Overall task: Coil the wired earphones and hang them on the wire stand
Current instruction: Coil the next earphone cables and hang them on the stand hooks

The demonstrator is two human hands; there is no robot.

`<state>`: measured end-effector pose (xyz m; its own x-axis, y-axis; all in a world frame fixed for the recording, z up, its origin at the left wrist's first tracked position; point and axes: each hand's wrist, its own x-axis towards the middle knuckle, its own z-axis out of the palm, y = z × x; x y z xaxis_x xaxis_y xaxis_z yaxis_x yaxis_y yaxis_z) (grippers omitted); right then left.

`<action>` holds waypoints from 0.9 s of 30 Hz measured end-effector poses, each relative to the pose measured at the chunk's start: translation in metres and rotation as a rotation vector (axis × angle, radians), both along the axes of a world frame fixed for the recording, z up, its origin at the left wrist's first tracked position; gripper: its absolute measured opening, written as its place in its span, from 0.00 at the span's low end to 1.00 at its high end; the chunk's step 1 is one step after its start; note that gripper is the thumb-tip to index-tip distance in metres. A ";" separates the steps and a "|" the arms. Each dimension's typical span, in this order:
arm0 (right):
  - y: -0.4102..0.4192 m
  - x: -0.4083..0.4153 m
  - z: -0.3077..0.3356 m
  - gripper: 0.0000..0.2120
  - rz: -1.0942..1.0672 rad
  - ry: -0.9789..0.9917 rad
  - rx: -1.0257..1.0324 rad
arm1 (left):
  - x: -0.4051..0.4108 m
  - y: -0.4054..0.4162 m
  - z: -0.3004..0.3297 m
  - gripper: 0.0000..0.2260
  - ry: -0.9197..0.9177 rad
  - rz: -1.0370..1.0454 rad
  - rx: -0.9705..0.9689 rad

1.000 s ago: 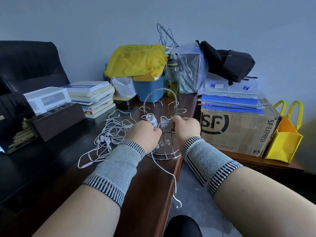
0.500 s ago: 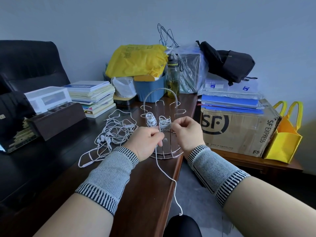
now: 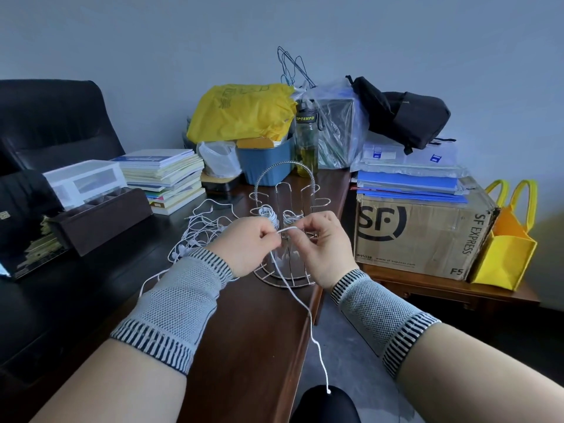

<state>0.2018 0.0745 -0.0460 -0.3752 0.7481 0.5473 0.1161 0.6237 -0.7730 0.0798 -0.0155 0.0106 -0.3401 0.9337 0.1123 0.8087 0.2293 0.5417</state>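
A white earphone cable (image 3: 308, 312) is stretched between both hands in front of the wire stand (image 3: 285, 221). The left hand (image 3: 247, 242) pinches it with curled fingers, and the right hand (image 3: 320, 245) pinches the same short piece from the 3 o'clock side. The rest of the cable hangs toward 6 o'clock past the table edge (image 3: 300, 334). Two coiled earphones (image 3: 268, 212) hang on the stand's hooks. At 9 o'clock of the stand a heap of loose earphones (image 3: 203, 228) lies on the table. A cardboard box (image 3: 427, 236) stands at 3 o'clock.
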 end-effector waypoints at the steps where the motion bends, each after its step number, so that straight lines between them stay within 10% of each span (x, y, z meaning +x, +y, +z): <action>1: 0.000 0.000 0.002 0.05 -0.009 0.019 -0.032 | -0.003 -0.002 0.001 0.08 -0.112 -0.001 0.012; 7: 0.001 0.000 0.005 0.04 0.054 0.266 -0.400 | -0.005 -0.002 0.000 0.05 -0.535 0.084 0.307; 27: 0.016 -0.017 0.025 0.18 -0.220 0.092 -0.550 | 0.017 0.025 -0.014 0.17 -0.190 0.366 0.187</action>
